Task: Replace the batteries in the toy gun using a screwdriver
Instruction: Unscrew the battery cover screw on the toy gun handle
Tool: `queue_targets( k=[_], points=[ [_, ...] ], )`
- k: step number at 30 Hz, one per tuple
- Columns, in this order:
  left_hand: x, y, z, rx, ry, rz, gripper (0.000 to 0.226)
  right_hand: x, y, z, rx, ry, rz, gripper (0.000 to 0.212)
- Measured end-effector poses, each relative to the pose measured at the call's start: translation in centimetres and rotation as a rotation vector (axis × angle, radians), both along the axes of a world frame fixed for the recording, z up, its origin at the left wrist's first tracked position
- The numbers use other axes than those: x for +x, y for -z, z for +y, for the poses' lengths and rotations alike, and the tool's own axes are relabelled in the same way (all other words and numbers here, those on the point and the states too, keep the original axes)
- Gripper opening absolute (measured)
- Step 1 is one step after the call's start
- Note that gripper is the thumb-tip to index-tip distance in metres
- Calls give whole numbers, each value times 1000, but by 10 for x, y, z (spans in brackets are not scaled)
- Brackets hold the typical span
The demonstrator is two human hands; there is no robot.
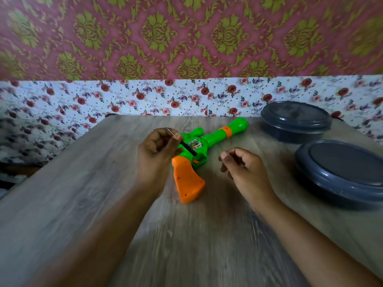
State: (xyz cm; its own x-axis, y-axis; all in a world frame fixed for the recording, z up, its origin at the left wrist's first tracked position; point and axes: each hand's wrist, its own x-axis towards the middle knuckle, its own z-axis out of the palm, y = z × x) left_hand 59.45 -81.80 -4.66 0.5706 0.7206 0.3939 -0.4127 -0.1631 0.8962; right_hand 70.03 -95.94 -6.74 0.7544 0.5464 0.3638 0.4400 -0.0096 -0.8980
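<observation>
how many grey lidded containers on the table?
2. One grey container sits at the table's far right edge near the floral wall; the other grey container is nearer, cut off by the frame's right side. More may lie out of view.

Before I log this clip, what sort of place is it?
Probably a home room. A wood-grain table stands against a wall with damask wallpaper and a floral strip below, and two lidded grey containers sit beside the toy gun.

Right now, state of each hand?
Left hand: pinching the screwdriver.
Right hand: fingers loosely curled, holding nothing, just right of the toy gun.
</observation>
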Motion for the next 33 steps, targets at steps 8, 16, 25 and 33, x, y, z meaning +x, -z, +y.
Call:
queue_targets(
  k=[8, 16, 25, 33],
  points=[
    [3, 4, -24, 14, 135, 0, 9, -12, -6, 3, -13, -106, 289, 50],
    [8, 12, -17, 328, -107, 199, 13, -7, -11, 0, 103, -150, 563, 23],
    [5, 12, -2, 628, -333, 1333, 80, 26, -17, -17, 289, -18, 680, 20],
    [10, 5, 1, 485, -328, 1251, 45, 30, -15, -16, 265, -41, 678, 14]
  ],
)
